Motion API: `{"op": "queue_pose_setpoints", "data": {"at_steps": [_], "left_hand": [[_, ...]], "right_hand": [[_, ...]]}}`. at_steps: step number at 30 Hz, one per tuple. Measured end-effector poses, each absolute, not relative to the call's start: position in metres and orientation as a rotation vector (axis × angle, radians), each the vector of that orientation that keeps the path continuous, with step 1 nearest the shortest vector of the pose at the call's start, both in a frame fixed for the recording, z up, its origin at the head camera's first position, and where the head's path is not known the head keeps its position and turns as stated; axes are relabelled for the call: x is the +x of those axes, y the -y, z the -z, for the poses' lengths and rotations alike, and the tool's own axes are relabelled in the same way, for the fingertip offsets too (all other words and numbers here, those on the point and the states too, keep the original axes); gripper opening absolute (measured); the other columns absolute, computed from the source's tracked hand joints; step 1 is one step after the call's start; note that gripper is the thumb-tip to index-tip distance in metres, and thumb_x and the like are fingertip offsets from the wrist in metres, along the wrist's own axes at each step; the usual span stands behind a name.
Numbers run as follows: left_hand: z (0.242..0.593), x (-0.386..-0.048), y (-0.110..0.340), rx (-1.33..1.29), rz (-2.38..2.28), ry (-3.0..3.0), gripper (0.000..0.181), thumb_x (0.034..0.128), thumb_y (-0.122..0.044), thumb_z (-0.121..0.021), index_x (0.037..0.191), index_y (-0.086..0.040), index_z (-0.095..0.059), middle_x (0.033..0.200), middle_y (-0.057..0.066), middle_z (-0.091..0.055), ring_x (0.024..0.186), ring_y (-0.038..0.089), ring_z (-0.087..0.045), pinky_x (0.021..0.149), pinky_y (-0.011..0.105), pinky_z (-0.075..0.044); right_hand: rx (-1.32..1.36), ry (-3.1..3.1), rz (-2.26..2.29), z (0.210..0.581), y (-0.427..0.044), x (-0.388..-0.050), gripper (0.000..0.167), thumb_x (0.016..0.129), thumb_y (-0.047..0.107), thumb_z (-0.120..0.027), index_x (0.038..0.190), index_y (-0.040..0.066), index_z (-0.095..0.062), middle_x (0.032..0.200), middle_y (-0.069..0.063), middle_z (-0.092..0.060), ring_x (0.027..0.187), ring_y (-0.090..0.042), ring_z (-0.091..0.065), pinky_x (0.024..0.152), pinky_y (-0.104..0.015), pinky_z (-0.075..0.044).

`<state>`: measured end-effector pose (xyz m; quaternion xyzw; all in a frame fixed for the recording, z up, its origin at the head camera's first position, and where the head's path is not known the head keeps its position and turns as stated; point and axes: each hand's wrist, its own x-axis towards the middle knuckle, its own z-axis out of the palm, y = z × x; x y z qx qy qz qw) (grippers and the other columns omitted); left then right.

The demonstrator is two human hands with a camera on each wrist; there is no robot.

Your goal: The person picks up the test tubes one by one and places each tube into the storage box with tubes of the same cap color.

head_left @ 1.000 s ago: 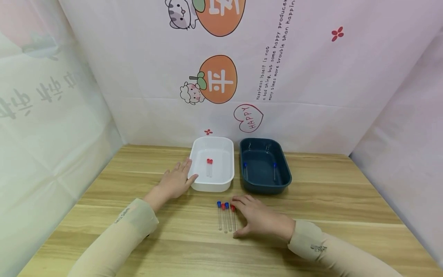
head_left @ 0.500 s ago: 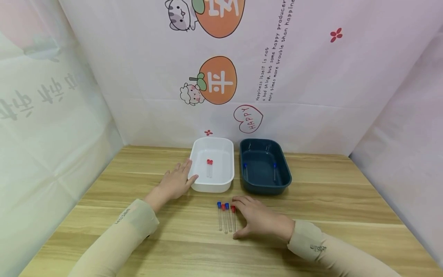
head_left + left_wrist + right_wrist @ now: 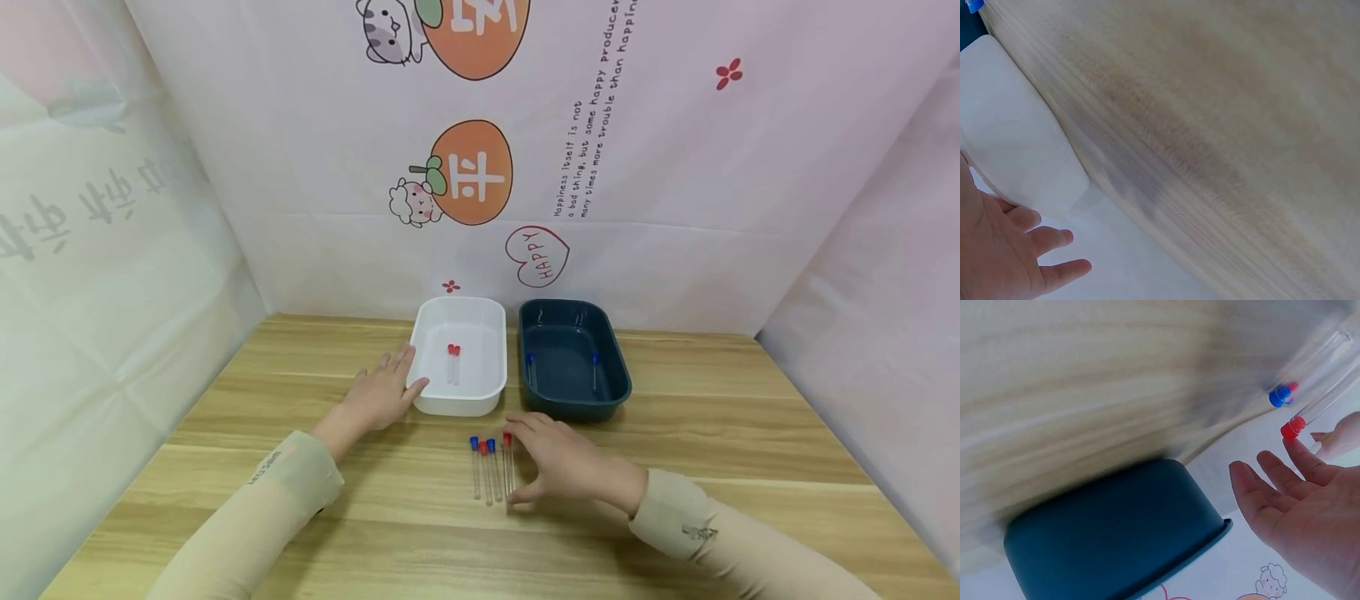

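My right hand [image 3: 558,460] pinches a red-capped test tube [image 3: 508,467] end to end. The index fingertip meets its red cap [image 3: 1293,428] and the thumb is at the other end. Just left of it lie further clear test tubes [image 3: 487,475] on the table, side by side, with blue and red caps. My left hand [image 3: 378,392] rests with spread fingers against the left side of the white tray [image 3: 459,406]. Two red-capped test tubes [image 3: 453,365] lie inside that tray. Two blue-capped tubes [image 3: 596,373] lie apart in the dark blue tray [image 3: 576,410].
Both trays stand next to each other near the back of the wooden table [image 3: 360,533], a narrow gap between them. Behind them hangs a printed cloth [image 3: 337,258]. More white cloth [image 3: 127,308] encloses the left and right sides.
The red-capped tube in my right hand has shifted slightly away from me, off the row, and the hand has shifted with it. My left hand and both trays stay put.
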<state>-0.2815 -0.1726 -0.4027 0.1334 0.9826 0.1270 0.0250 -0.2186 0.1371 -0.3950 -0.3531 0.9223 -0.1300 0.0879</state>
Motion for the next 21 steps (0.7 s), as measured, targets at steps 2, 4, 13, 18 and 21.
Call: {"op": "queue_pose_setpoints", "data": {"at_steps": [2,4,13,18,21], "left_hand": [[0.403,-0.282,0.172,0.413,-0.390,-3.039,0.076,0.1095,-0.049,-0.038,0.163,0.001,-0.017,0.169,0.017,-0.016,0.152,0.047,-0.018,0.114,0.073,-0.020],[0.403,-0.282,0.172,0.413,-0.391,-3.039,0.075,0.1096,-0.048,-0.038,0.163,0.001,-0.016,0.169,0.017,-0.016,0.152,0.047,-0.018,0.114,0.073,-0.020],[0.403,-0.282,0.173,0.407,-0.384,-3.032,0.076,0.1095,-0.049,-0.038,0.163,0.000,-0.016,0.169,0.016,-0.015,0.152,0.046,-0.016,0.114,0.072,-0.019],[0.404,-0.282,0.173,0.415,-0.379,-3.035,0.076,0.1095,-0.050,-0.037,0.163,0.001,-0.016,0.169,0.017,-0.016,0.152,0.047,-0.017,0.114,0.073,-0.019],[0.403,-0.282,0.173,0.416,-0.387,-3.036,0.076,0.1093,-0.050,-0.037,0.163,0.001,-0.016,0.169,0.017,-0.016,0.152,0.047,-0.017,0.114,0.073,-0.019]], "right_hand": [[-1.069,-2.746,0.389,0.392,-0.138,-0.218,0.099,0.077,0.052,-0.088,0.148,-0.003,-0.048,0.154,-0.020,-0.045,0.140,-0.037,-0.042,0.111,-0.058,-0.039],[-1.079,-2.748,0.392,0.389,-0.137,-0.218,0.099,0.077,0.051,-0.088,0.148,-0.004,-0.048,0.153,-0.020,-0.046,0.140,-0.037,-0.042,0.110,-0.058,-0.039],[-1.145,-2.761,0.393,0.375,-0.132,-0.214,0.096,0.077,0.050,-0.089,0.147,-0.003,-0.049,0.151,-0.018,-0.048,0.139,-0.035,-0.045,0.109,-0.056,-0.042],[-1.206,-2.766,0.395,0.366,-0.128,-0.214,0.094,0.078,0.048,-0.089,0.146,-0.003,-0.049,0.151,-0.019,-0.049,0.139,-0.035,-0.046,0.109,-0.056,-0.043],[-1.217,-2.775,0.392,0.361,-0.126,-0.215,0.095,0.078,0.048,-0.089,0.147,-0.003,-0.049,0.151,-0.019,-0.048,0.139,-0.036,-0.045,0.109,-0.057,-0.042]]}}
